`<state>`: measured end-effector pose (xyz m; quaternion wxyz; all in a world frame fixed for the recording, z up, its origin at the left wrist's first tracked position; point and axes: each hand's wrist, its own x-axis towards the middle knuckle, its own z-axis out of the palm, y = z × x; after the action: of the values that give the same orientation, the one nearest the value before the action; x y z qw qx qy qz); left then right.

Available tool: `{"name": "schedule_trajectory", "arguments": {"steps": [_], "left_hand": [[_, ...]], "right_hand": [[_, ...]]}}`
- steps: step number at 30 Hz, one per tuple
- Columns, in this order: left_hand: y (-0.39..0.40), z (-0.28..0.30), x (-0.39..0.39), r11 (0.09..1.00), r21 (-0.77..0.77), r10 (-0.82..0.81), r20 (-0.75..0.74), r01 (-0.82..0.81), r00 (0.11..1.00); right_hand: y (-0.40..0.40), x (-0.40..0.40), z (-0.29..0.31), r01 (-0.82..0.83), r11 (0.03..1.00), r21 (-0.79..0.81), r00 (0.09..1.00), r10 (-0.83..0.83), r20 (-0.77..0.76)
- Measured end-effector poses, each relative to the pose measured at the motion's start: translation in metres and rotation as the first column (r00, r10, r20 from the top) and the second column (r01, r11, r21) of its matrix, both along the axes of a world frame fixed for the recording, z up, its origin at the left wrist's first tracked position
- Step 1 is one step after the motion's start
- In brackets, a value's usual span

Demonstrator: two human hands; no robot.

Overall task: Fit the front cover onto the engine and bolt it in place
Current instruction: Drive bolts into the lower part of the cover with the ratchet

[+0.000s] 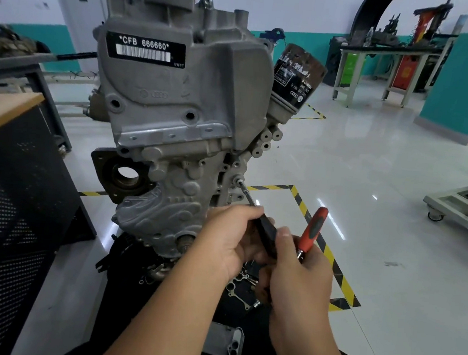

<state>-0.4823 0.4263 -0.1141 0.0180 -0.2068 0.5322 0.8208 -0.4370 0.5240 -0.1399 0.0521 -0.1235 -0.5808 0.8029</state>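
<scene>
Grey engine (176,109), red-grey tool handle (312,227)

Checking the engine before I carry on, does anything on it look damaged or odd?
The black cylindrical oil filter at the engine's upper right stands out: its top end is rust-brown and its label torn and peeling. The grey cast-metal front cover itself shows no visible damage.

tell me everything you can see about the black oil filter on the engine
The oil filter is a black cylindrical canister that looks like painted metal, its outer end worn and rust-brown. White printed labels, part numbers and a four-ring logo cover its side. It sits tilted, outer end pointing up and to the right, mounted on a grey cast housing at the upper right side of the engine. Neither hand touches it.
</scene>
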Motion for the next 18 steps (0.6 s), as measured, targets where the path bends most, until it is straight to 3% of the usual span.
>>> {"name": "schedule_trajectory", "arguments": {"steps": [3,7,10,14,18], "left_hand": [[-0.0019,-0.0004,-0.0009,1.000,-0.019,0.018,-0.002,-0.018,1.000],[-0.0022,-0.0031,-0.0022,0.997,-0.034,0.073,-0.006,-0.074,0.997],[-0.0014,-0.0033,-0.0013,0.999,-0.003,0.044,0.003,-0.044,0.999],[-0.0027,-0.0039,-0.0023,0.999,0.017,0.033,0.018,-0.034,0.999],[-0.0015,-0.0069,-0.0041,0.995,-0.029,0.093,-0.004,-0.093,0.996]], "right_hand": [[-0.0002,0.0018,0.0011,-0.061,0.997,-0.043,0.998,0.061,0.005],[0.0004,0.0025,-0.0031,-0.034,0.993,0.109,0.999,0.037,-0.032],[0.0007,0.0014,-0.0029,0.008,0.998,0.063,1.000,-0.007,-0.015],[0.0023,-0.0004,0.0000,-0.053,0.998,-0.025,0.998,0.054,0.040],[-0.0008,0.0010,-0.0031,-0.085,0.981,0.174,0.995,0.092,-0.033]]}}
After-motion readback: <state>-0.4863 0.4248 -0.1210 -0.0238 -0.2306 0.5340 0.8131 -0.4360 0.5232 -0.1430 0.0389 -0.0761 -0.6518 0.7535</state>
